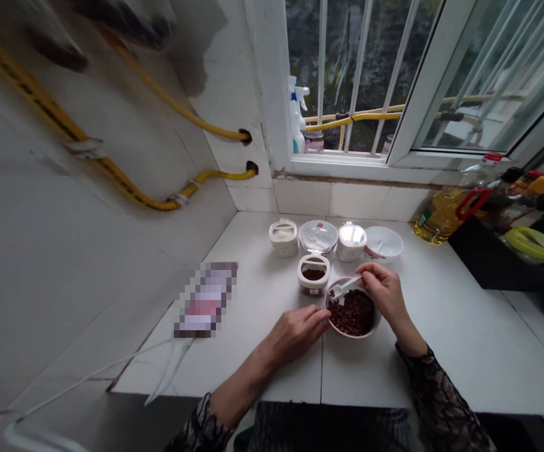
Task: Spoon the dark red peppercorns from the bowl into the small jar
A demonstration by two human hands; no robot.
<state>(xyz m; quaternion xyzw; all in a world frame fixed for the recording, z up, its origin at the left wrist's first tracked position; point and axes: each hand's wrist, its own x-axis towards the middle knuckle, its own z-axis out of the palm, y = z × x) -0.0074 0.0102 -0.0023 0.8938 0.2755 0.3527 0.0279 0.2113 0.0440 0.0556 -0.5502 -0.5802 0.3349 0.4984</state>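
One round bowl (376,321) of coarse dark-red flakes (354,314) is resting on the smooth white desk (257,295).
The right grip (385,292) is pinching one white spoon (346,287) over it; the left grip (295,329) is touching its rim, closure unclear; three boxy lidded jars (283,243) and two round bowls (384,245) are standing beyond.

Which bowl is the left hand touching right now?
The front bowl, the one with dark red pieces inside; the other bowls stand farther back.
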